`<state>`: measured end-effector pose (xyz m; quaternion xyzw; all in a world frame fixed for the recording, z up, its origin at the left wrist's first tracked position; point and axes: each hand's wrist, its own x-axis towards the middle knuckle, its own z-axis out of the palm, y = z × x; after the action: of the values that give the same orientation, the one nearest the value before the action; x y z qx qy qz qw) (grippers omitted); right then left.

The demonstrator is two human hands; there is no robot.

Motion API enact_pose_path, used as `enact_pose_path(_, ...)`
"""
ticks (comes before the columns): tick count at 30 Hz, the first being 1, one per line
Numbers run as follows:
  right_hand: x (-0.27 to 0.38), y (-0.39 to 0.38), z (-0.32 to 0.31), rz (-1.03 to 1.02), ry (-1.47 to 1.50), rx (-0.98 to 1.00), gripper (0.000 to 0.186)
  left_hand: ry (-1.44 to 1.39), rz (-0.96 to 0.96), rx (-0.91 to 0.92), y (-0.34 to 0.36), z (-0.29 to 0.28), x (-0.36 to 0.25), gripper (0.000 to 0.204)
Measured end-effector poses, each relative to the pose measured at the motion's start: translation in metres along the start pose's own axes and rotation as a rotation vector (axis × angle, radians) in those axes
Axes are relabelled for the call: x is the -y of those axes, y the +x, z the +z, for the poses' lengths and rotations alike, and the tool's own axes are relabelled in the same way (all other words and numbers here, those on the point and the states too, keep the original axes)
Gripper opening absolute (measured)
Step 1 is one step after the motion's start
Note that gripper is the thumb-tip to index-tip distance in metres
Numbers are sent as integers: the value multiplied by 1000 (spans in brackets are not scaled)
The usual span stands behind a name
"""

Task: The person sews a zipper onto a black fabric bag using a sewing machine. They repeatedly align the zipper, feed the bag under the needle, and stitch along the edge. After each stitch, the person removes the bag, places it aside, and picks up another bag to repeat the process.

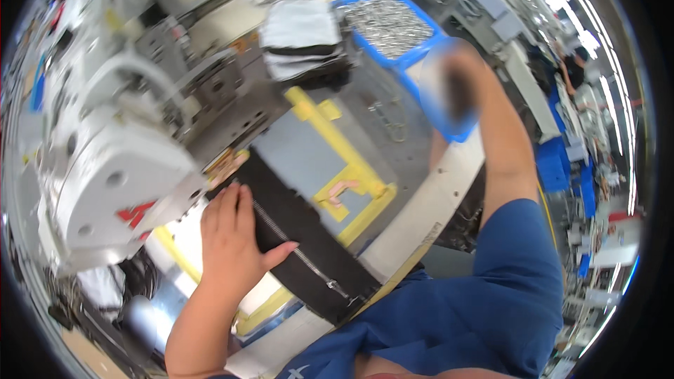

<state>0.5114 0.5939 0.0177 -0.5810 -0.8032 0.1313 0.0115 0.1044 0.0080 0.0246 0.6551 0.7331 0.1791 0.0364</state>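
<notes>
Fabric (319,247), black, zippered, under left hand (232,245), fingers (244,206) extended flat; right hand (474,64) blurred, grip unclear.

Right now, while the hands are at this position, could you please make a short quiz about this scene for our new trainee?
1. What is the left hand resting on?
2. True or false: the right hand is apart from the white machine.
3. What colour is the tray full of small metal pieces?
a) yellow
b) blue
c) white

Key: 1. a black fabric strip with a zipper; 2. true; 3. b
</notes>
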Motion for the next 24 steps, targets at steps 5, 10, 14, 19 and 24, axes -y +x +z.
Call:
enact_pose_path(5, 71, -30, -12, -97, 13, -233, 23, 4, 0, -17, -4, -5, -1, 103)
enact_pose_path(10, 265, -175, 3, -442, 578, 15, 11, 54, 94, -55, -9, -2, 0, 86)
enact_pose_path(14, 369, -237, 47, -898, 453, 203, 14, 75, 112, -44, -11, -2, -1, 81)
enact_pose_path(19, 410, -245, 103, -1328, 344, -42, 13, 99, 127, -54, -11, -2, -2, 79)
enact_pose_path(24, 403, -252, 126, -1489, 274, -182, 18, 101, 130, -62, -13, -1, -1, 80)
